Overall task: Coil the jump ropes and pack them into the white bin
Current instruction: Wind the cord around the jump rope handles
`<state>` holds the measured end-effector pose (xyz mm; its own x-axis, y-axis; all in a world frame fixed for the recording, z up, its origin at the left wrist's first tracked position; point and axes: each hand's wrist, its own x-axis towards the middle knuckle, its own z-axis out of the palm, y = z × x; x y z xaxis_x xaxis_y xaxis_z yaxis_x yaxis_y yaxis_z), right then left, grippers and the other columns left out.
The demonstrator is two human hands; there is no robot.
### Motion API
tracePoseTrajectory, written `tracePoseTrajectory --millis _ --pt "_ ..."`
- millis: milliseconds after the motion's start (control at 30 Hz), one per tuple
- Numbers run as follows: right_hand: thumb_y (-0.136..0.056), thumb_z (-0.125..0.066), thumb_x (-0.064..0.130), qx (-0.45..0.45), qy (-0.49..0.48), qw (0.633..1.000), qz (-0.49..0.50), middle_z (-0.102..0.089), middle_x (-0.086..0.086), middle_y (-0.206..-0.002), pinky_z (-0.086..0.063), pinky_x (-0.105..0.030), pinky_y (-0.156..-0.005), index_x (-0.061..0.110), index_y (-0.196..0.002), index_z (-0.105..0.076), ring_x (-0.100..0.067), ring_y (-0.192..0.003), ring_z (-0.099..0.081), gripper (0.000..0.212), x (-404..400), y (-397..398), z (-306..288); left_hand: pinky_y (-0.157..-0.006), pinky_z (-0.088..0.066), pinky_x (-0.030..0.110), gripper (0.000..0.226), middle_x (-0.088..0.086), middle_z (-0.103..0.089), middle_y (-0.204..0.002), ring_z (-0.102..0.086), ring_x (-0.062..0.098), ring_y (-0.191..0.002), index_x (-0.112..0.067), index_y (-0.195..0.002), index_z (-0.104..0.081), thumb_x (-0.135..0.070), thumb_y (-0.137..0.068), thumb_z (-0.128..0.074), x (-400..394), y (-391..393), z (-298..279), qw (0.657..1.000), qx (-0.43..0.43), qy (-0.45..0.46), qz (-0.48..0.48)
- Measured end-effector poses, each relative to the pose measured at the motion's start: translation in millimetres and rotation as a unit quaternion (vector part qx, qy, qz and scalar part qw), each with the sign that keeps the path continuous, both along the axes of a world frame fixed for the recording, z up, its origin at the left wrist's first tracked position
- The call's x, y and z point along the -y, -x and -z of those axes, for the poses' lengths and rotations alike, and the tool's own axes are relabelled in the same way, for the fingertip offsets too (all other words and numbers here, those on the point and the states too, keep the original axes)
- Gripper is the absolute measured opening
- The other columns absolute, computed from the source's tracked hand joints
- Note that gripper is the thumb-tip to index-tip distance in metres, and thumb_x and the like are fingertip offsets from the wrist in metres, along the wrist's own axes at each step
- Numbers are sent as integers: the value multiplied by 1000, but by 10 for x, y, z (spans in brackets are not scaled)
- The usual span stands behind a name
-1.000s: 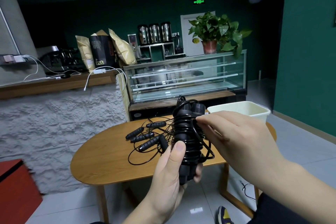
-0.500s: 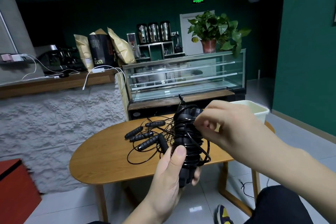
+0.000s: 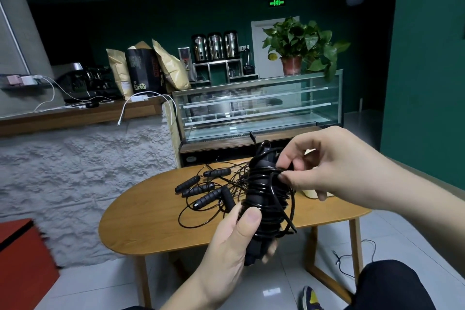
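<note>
Green exit sign (image 3: 277, 2) — lettering unreadable

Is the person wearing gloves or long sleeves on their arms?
No gloves. The left hand and right hand are both bare, and so are the forearms as far as the picture shows. No rings, watch or bracelets can be seen.

The jump rope (image 3: 264, 199) I am winding is black all over, cord and handles alike. At my ten o'clock the loose ropes (image 3: 201, 191) are the same plain black, lying on a honey-brown wooden table (image 3: 151, 224). At one o'clock only a sliver of the bin (image 3: 310, 192) shows, creamy white. The far walls (image 3: 425, 58) are deep green, the counter front (image 3: 83, 171) rough grey-white, the box (image 3: 22, 267) at eight o'clock red, and the floor tiles (image 3: 281, 287) pale grey.
</note>
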<state>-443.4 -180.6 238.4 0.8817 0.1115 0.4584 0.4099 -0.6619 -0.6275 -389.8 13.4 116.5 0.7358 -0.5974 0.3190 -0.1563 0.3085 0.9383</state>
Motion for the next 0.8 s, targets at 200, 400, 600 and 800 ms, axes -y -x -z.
tracePoseTrajectory --millis 200,400,600,800 --pt "-75 -71 8 27 52 997 42 -63 3 -56 -53 -25 -57 18 -73 -66 -10 -50 -67 12 -97 16 20 -62 -39 33 64 21 -53 -92 -51 23 -73 0 -120 -59 -56 -89 -68 14 25 32 999 -40 21 15" --pt "-76 -64 24 174 162 962 135 -55 8 -60 -42 -16 -64 19 -79 -59 -3 -54 -55 8 -208 -138 248 -60 -41 32 57 22 -57 -91 -52 23 -71 -7 -113 -63 -57 -86 -69 76 27 42 997 -61 38 2" --pt "-82 -41 43 160 233 950 134 -55 6 -79 -49 -38 -67 19 -89 -49 -25 -74 -58 26 -187 -161 259 -58 -40 31 51 23 -55 -91 -52 23 -70 -8 -110 -64 -53 -87 -67 92 22 25 997 -62 39 -4" --pt "-95 -40 44 147 349 914 146 -46 5 -81 -36 -37 -62 21 -90 -34 -32 -80 -58 25 -163 -178 253 -55 -39 30 63 22 -60 -91 -52 22 -67 3 -116 -57 -52 -88 -65 114 14 60 997 -71 34 0"
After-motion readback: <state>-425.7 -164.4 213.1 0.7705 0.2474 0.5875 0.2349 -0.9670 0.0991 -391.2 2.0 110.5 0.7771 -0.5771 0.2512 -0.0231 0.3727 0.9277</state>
